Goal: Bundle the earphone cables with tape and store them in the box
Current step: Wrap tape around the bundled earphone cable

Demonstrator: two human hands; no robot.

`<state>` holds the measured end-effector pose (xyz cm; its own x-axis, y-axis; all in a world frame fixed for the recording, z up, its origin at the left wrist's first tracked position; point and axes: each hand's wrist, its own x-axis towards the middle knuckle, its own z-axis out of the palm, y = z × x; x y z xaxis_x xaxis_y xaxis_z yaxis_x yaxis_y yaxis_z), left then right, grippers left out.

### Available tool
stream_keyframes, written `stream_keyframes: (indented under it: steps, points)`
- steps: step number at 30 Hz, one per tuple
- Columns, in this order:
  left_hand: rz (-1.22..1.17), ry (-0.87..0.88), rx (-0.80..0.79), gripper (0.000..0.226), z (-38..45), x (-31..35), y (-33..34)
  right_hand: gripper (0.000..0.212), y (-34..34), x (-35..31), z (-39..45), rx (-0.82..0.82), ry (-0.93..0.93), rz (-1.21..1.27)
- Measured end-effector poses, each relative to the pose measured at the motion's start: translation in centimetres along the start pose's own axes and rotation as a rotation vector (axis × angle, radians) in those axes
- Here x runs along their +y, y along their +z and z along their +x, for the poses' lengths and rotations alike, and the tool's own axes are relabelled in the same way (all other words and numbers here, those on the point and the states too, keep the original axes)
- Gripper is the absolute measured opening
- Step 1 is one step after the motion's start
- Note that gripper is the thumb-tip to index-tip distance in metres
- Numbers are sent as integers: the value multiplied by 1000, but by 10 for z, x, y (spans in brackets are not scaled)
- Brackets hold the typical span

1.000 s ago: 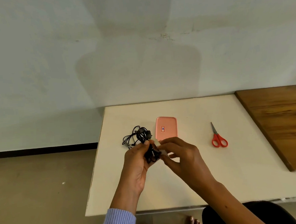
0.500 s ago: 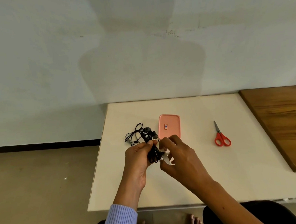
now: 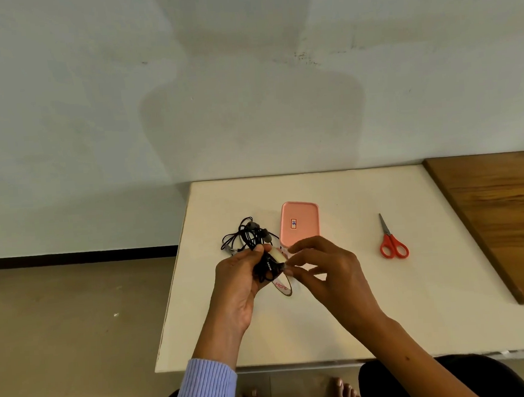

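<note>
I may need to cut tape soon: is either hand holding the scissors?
No, the scissors lie untouched on the table, to the right of both hands.

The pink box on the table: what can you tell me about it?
The pink rectangular plastic box has rounded corners and a lid that looks closed, with a small red, white and blue sticker on top. It sits on the cream table, right of the loose black earphone cables. The right hand hides its near edge; contact cannot be told.
</note>
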<state>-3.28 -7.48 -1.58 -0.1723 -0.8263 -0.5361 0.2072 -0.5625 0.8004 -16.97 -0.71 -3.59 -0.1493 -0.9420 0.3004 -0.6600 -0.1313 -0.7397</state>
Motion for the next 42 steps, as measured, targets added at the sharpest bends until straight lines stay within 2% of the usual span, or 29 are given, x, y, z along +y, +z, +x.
stream_keyframes:
  steps: [4,9,11,13,16,19,23,29,31,33,36,39,42]
  points:
    - [-78,-65,-68,19,0,3,-2,6,-2,-1,2,13,49,139]
    - [-237,-163,-183,21,-2,9,-5,21,-5,-5,4,19,263,320]
    - [-219,-152,-232,22,-2,10,-5,23,-6,-2,4,23,220,240]
    - [-103,-102,-248,22,-3,7,-4,30,-6,0,3,5,83,80]
    - [59,-25,-186,20,-3,0,0,30,-1,1,0,-17,-15,-13]
    - [89,-8,-88,19,-3,-3,1,33,1,1,-2,-53,-21,-43]
    - [-58,-60,-26,17,-1,1,-2,46,5,1,-11,-99,16,-140]
    - [-403,-196,-72,17,2,7,-6,23,2,-2,-11,89,-136,-166]
    - [-425,-195,-72,19,1,7,-7,22,1,-5,-11,130,-71,-94]
    - [-389,-159,-74,18,1,7,-7,22,-1,-10,-8,110,145,95]
    - [-270,-101,-101,18,0,6,-4,29,-6,-17,0,-40,477,423]
    - [-141,-49,-148,19,-5,4,1,17,-5,-20,5,-54,521,500]
    - [-94,-20,-159,21,-8,3,6,21,-1,-20,5,31,563,466]
